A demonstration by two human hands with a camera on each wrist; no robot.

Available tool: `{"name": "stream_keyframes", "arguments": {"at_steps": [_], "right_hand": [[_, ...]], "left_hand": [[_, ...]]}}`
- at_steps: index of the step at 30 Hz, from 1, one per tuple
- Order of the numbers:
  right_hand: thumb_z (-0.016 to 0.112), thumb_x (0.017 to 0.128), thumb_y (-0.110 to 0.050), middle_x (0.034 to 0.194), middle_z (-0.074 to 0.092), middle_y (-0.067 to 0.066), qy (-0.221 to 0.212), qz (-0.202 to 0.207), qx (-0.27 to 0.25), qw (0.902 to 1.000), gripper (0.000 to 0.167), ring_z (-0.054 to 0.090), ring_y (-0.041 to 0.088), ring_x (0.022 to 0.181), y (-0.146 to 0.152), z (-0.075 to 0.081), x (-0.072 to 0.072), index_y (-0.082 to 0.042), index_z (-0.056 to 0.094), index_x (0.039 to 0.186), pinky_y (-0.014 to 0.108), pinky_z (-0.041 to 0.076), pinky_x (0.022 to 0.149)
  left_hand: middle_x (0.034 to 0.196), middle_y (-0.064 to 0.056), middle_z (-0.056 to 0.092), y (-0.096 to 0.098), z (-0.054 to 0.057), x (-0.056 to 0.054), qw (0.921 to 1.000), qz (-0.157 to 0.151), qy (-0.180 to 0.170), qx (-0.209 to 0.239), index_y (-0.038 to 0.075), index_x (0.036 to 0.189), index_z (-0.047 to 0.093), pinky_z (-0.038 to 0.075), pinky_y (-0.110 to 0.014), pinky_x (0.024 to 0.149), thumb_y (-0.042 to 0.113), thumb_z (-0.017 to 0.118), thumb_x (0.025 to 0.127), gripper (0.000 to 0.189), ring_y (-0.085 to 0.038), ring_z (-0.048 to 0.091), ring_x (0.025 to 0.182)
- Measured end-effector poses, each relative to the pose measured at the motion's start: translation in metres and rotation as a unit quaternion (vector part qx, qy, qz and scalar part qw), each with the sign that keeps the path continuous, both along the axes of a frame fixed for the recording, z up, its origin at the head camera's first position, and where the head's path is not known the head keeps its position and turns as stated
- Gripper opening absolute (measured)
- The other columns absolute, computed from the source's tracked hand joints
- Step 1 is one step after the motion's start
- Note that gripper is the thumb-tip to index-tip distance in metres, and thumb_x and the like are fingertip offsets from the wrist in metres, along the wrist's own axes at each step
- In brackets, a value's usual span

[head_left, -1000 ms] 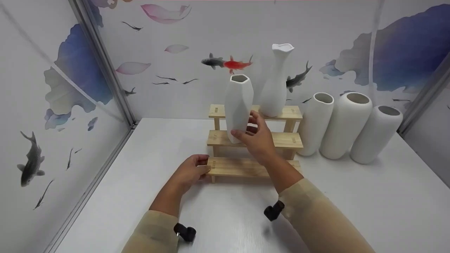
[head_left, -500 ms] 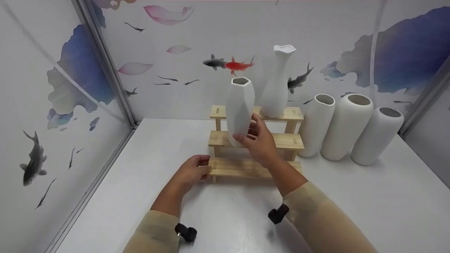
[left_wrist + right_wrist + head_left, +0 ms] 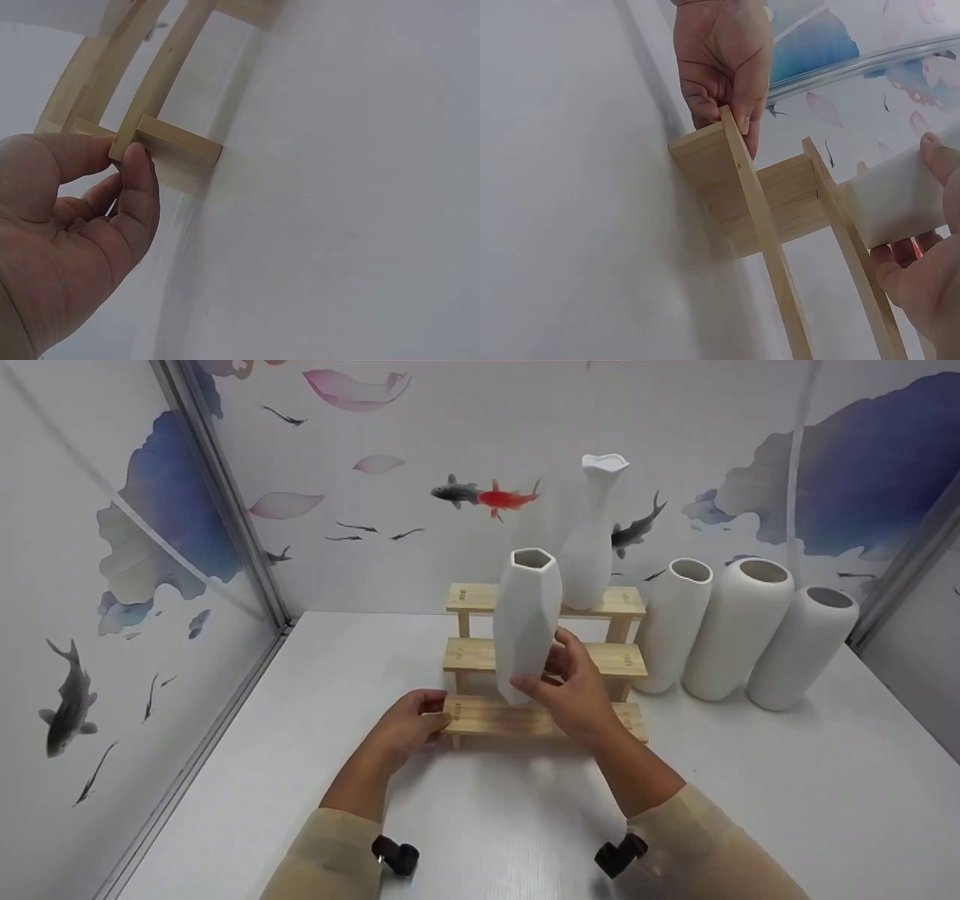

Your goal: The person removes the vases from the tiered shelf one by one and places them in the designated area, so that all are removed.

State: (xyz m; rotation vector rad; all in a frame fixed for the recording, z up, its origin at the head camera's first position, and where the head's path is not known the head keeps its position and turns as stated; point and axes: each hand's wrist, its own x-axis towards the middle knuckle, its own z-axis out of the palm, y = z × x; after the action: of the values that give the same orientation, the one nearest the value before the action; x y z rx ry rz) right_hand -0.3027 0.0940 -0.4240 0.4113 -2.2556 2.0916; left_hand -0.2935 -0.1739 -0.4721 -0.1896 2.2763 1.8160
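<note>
your right hand (image 3: 574, 694) grips a white faceted vase (image 3: 527, 619) low on its body, thumb on the near side and fingers curled round the right side. the vase is close to upright, its angular mouth facing up. in the head view its base overlaps the back edge of the lowest step (image 3: 487, 721) of a three-step wooden stand (image 3: 469, 655), and its body hides part of the middle step (image 3: 615, 658). in the right wrist view a gap shows between that base and the lowest step, so you are holding the vase clear of it.

your left hand (image 3: 405, 727) pinches the left end of the lowest step between thumb and fingers; the left wrist view shows the fingertips meeting the wood at the corner, beside a leg (image 3: 180, 139).

on the top step (image 3: 626, 598), towards its right side, stands a white wavy-rimmed vase (image 3: 589, 540) with a slim neck. to the right of the stand, three more white vases stand in a row on the white tabletop (image 3: 337, 660): a slim vase (image 3: 679, 630) just beside the stand, a wide vase (image 3: 739, 634) and a short vase (image 3: 802, 649). behind them, the back wall (image 3: 645, 420) carries painted fish and petals.
</note>
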Motion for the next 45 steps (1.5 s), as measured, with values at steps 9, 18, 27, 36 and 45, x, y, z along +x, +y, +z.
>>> {"name": "stream_keyframes", "arguments": {"at_steps": [9, 18, 27, 36, 45], "right_hand": [[0.091, 0.085, -0.013, 0.147, 0.065, 0.016, -0.03, -0.004, -0.007, 0.9995, 0.088, 0.065, 0.033, 0.136, 0.021, -0.014, 0.008, -0.022, 0.042, 0.158, 0.054, 0.053, 0.114], [0.091, 0.086, -0.015, 0.149, 0.063, 0.014, -0.037, -0.014, 0.006, 0.9992, 0.091, 0.063, 0.031, 0.137, 0.049, -0.02, 0.009, -0.023, 0.04, 0.16, 0.051, 0.052, 0.115], [0.089, 0.089, -0.014, 0.153, 0.058, 0.012, -0.048, -0.025, 0.005, 0.9985, 0.087, 0.06, 0.025, 0.135, 0.079, -0.02, 0.015, -0.023, 0.04, 0.16, 0.033, 0.056, 0.104], [0.089, 0.089, -0.017, 0.157, 0.052, 0.008, -0.065, -0.037, 0.002, 0.9972, 0.091, 0.055, 0.02, 0.139, 0.109, -0.022, 0.019, -0.026, 0.034, 0.162, 0.022, 0.056, 0.102], [0.088, 0.091, -0.021, 0.158, 0.049, 0.006, -0.07, -0.061, 0.013, 0.9956, 0.091, 0.054, 0.015, 0.137, 0.14, -0.024, 0.023, -0.026, 0.032, 0.163, 0.015, 0.053, 0.101]], "left_hand": [[0.142, -0.013, 0.063, 0.001, 0.001, -0.001, 1.0, 0.003, 0.001, -0.001, 0.005, 0.15, 0.055, 0.058, -0.034, 0.096, 0.008, 0.066, 0.104, 0.048, -0.022, 0.067, 0.12], [0.141, -0.012, 0.063, 0.0, 0.001, -0.002, 1.0, 0.005, 0.001, -0.002, 0.005, 0.15, 0.055, 0.058, -0.033, 0.096, 0.008, 0.065, 0.104, 0.047, -0.022, 0.066, 0.119], [0.141, -0.014, 0.062, 0.0, 0.001, -0.001, 0.9999, -0.002, 0.006, 0.009, 0.004, 0.149, 0.055, 0.058, -0.031, 0.092, 0.007, 0.065, 0.103, 0.047, -0.021, 0.067, 0.114], [0.14, -0.013, 0.063, 0.0, -0.002, -0.002, 1.0, 0.003, -0.004, 0.008, 0.005, 0.149, 0.055, 0.058, -0.03, 0.091, 0.007, 0.064, 0.104, 0.046, -0.021, 0.067, 0.115], [0.139, -0.012, 0.063, 0.001, -0.002, -0.002, 0.9999, 0.008, -0.01, 0.007, 0.007, 0.149, 0.056, 0.058, -0.03, 0.091, 0.007, 0.064, 0.104, 0.045, -0.021, 0.067, 0.114]]}}
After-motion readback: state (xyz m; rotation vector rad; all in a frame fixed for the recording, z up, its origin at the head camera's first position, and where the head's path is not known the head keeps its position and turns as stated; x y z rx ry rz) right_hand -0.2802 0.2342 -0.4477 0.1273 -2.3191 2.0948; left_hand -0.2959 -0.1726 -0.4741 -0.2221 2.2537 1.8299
